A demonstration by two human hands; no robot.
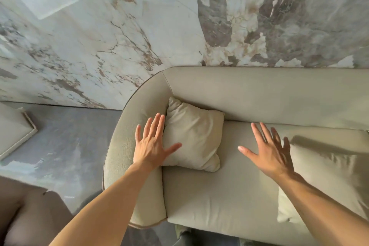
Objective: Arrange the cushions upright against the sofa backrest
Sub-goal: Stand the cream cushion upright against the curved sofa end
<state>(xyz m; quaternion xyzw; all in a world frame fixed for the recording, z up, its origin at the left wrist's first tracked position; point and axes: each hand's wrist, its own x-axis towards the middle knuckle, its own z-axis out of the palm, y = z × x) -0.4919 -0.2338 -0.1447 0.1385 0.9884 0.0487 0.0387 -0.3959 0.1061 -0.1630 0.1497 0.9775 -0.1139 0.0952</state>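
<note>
Upright, the small cushion (pixel 192 136) leans in the sofa's (pixel 259 96) left back corner. Left hand (pixel 151 144), fingers spread, seemingly touches it; right hand (pixel 269 152) hovers spread, holding nothing.

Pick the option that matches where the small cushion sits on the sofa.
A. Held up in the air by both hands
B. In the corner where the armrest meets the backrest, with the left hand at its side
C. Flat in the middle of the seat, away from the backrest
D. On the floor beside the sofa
B: the small cushion is tucked into the corner of the sofa, with the open left hand at its side by the armrest.
</note>
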